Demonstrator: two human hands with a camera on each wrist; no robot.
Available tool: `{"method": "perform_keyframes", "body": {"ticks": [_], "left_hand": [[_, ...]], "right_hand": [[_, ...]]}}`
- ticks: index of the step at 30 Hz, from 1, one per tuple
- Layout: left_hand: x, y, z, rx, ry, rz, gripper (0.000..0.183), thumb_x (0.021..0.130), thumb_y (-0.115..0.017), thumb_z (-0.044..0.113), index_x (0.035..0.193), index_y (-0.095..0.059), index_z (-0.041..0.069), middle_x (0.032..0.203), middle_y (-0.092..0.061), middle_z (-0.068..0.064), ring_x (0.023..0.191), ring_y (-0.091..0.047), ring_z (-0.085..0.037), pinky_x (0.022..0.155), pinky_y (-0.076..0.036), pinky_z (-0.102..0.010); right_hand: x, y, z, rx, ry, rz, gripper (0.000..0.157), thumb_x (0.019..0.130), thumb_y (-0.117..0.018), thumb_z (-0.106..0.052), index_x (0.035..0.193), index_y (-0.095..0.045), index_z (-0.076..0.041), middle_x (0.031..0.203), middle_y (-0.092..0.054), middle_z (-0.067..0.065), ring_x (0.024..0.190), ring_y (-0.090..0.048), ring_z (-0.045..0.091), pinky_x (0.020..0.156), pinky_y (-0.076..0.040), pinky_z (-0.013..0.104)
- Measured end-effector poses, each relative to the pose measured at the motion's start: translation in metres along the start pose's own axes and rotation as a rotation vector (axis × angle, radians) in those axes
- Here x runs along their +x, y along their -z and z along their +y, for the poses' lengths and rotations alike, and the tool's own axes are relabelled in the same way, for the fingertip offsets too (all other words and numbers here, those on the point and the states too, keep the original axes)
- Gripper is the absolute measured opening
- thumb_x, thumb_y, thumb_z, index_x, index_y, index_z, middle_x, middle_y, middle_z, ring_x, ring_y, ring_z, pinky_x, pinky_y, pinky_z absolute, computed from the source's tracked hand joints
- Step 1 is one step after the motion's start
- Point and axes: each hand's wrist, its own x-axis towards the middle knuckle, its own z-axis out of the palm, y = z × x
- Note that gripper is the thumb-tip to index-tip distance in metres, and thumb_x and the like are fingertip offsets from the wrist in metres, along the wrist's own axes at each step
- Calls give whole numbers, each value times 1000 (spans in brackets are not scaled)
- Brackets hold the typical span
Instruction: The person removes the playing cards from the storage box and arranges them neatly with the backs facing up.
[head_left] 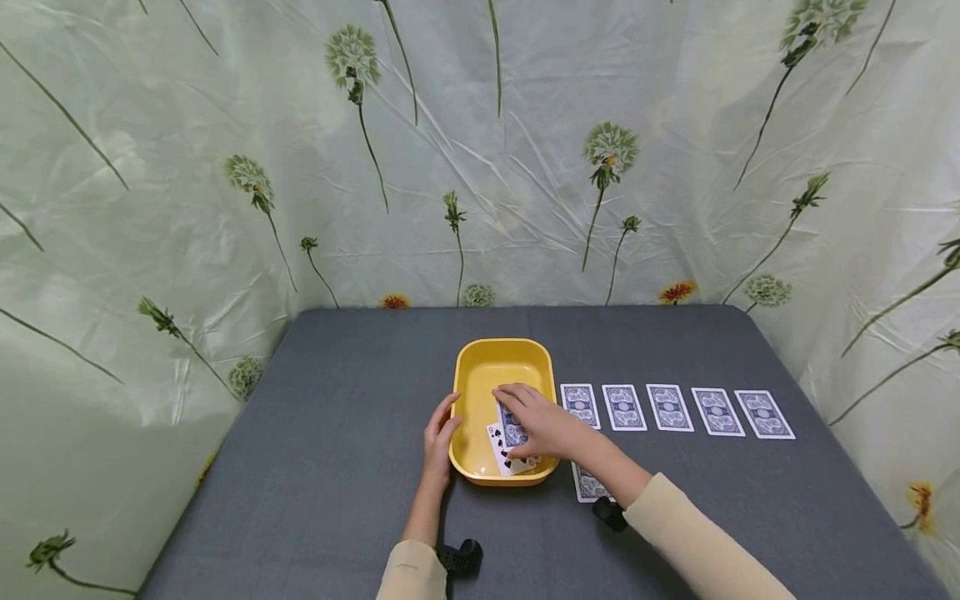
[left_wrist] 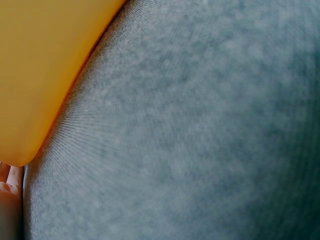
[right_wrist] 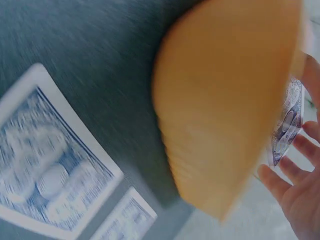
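In the head view my right hand grips a blue-backed playing card by opposite edges, thumb at the near end and fingers at the far end. It is inside the yellow tray, over a face-up spade card with a 9 in its corner. The right wrist view shows the held card between fingertips beyond the tray's wall. My left hand rests against the tray's left side, fingertips at the rim. In the left wrist view, only part of the left hand shows beside the tray.
Several cards lie face down in a row right of the tray, from the nearest card to the farthest card. Another face-down card lies partly under my right forearm. A dark grey cloth covers the table, with a flowered curtain behind.
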Motion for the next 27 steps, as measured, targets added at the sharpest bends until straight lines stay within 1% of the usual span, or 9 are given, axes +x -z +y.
{"method": "perform_keyframes", "body": {"ticks": [2,3,7,9,12,14,16,22,27], "left_hand": [[-2,-2,6,12,1,10,38,86,-45,-4,123,-50,-7,133,-46,-22,118,-44,-9,92,-33,-10],[-3,-3,8,14,1,13,38,86,-45,-3,123,-50,-8,133,-46,-22,118,-44,-10,91,-33,-10],[-3,-4,10,-1,13,13,38,86,-45,-3,124,-50,-6,133,-45,-22,122,-42,-26,89,-34,-10],[-3,-4,10,-7,12,8,38,86,-44,-4,124,-50,-6,134,-45,-22,125,-39,-32,89,-34,-10],[-2,-3,9,-9,8,1,38,86,-44,-4,124,-50,-6,133,-45,-22,125,-38,-34,88,-34,-10],[-1,-3,9,-5,5,2,38,86,-44,-4,123,-50,-6,133,-45,-22,124,-38,-33,89,-34,-10],[-1,-2,9,-5,5,3,38,86,-44,-4,123,-50,-6,133,-46,-22,124,-38,-33,89,-34,-10],[-2,-2,9,-12,20,7,38,86,-45,-3,124,-50,-5,132,-46,-23,121,-40,-32,87,-35,-11],[-3,-2,8,-13,25,15,38,86,-45,-3,123,-51,-4,132,-46,-22,119,-41,-32,86,-36,-11]], "right_hand": [[-6,12,5,14,-4,53,89,69,-76,-36,138,-32,-1,138,-37,15,126,-36,32,103,-33,43],[-9,17,7,12,-17,74,90,69,-76,-36,139,-31,-1,138,-36,16,127,-36,32,103,-34,44],[-29,39,23,17,-80,148,93,67,-77,-34,139,-30,-1,138,-36,17,127,-35,34,102,-34,46],[-42,47,31,16,-128,155,94,67,-78,-34,140,-29,-2,139,-35,17,127,-34,35,101,-34,48],[-63,54,46,21,-210,129,96,67,-78,-35,141,-26,-3,140,-32,17,128,-31,36,100,-34,51],[-76,54,55,20,-253,98,96,67,-77,-34,141,-25,-3,140,-30,18,127,-30,37,100,-33,52],[-88,51,64,21,-269,74,97,67,-78,-33,141,-25,-1,139,-31,20,126,-32,38,99,-32,53],[-116,29,82,44,-259,16,92,63,-80,-28,135,-33,5,132,-38,25,121,-37,43,97,-33,55],[-132,10,88,56,-238,-42,89,60,-81,-27,131,-39,6,129,-42,25,118,-40,42,94,-34,55]]}}
